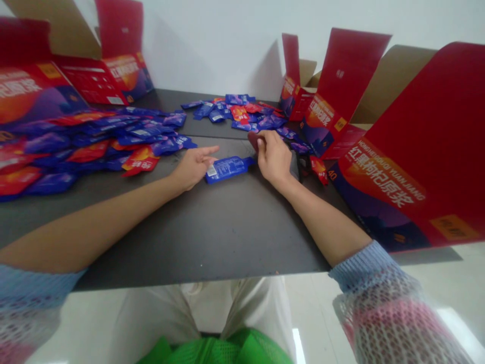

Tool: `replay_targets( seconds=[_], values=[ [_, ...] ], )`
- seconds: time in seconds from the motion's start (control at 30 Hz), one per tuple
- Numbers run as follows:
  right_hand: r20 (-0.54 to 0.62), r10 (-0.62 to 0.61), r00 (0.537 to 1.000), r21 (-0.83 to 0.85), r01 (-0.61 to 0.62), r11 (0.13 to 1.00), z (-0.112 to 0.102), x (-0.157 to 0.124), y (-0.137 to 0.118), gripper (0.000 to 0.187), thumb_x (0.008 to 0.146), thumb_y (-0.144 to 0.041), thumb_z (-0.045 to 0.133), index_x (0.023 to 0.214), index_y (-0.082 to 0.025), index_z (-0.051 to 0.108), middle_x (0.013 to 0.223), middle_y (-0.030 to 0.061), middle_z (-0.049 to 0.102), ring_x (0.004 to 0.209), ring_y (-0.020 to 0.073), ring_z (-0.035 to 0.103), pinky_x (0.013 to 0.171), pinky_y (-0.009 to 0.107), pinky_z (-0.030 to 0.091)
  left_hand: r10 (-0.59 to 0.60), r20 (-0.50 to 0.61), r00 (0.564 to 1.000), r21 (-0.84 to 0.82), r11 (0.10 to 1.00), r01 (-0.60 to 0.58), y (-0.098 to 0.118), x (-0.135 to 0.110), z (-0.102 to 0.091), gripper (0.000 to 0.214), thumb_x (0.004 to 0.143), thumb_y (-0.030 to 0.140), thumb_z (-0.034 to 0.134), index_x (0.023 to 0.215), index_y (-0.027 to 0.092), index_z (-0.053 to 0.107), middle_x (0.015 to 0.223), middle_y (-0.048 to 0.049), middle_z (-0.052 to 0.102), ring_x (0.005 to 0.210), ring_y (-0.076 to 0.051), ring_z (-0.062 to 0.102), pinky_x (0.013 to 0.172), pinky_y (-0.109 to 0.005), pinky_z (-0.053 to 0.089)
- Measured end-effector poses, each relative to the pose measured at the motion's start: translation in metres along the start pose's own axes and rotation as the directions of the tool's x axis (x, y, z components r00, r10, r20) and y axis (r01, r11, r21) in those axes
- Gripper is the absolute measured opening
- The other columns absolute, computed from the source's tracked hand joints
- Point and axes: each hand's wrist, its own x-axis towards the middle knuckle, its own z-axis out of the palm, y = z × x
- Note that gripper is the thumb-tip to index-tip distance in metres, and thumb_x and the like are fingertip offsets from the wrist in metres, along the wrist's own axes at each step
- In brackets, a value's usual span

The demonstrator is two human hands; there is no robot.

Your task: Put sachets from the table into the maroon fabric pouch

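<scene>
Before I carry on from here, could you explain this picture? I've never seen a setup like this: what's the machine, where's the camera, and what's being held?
There is no machine: these are a person's bare hands, seen by a camera worn on the head, looking forward and down. So the left hand and right hand reach in from the bottom corners.

On the dark table, a blue pouch lies between them. The left fingers are at its barcode end; I can't tell whether they grip it. The right hand pinches a small dark red item, too unclear to identify.

Blue and red packets form a pile at left and another farther back. Open red boxes stand on both sides.
</scene>
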Motion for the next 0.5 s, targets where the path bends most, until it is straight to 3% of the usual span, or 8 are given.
replay_targets(
  seconds=[0.1,0.27,0.5],
  values=[
    [0.002,-0.045,0.999,0.017,0.045,0.999,0.000,-0.005,-0.010,0.045,0.107,-0.029,0.022,0.135,-0.017,0.055,0.131,0.0162,0.061,0.120,0.0279,0.055,0.097,0.038,0.044,0.039,-0.002,0.999,0.072,0.997,-0.038,-0.003,0.000,-0.001,0.057,0.086,0.016,0.063,0.142,0.009,0.059,0.108,-0.0128,0.077,0.075,-0.017,0.069,0.075,-0.030,0.055],
    [0.226,-0.198,0.954,0.001,0.203,0.979,0.011,-0.014,-0.033,0.037,0.104,-0.028,0.035,0.124,-0.017,0.065,0.122,0.0159,0.064,0.112,0.0289,0.054,0.086,0.039,0.048,0.145,-0.047,0.988,0.211,0.969,-0.132,-0.010,0.003,-0.002,0.044,0.084,0.015,0.060,0.127,0.010,0.072,0.111,-0.0112,0.077,0.092,-0.021,0.070,0.092,-0.034,0.053],
    [0.263,-0.338,0.904,0.036,0.341,0.940,0.011,-0.019,-0.053,0.037,0.102,-0.021,0.039,0.131,-0.015,0.062,0.124,0.0158,0.059,0.114,0.0290,0.049,0.086,0.041,0.046,-0.028,-0.192,0.981,-0.168,0.986,-0.005,-0.009,0.010,0.006,0.031,0.082,0.018,0.056,0.107,0.009,0.074,0.076,-0.0042,0.071,0.070,-0.017,0.067,0.076,-0.031,0.055]
  ],
)
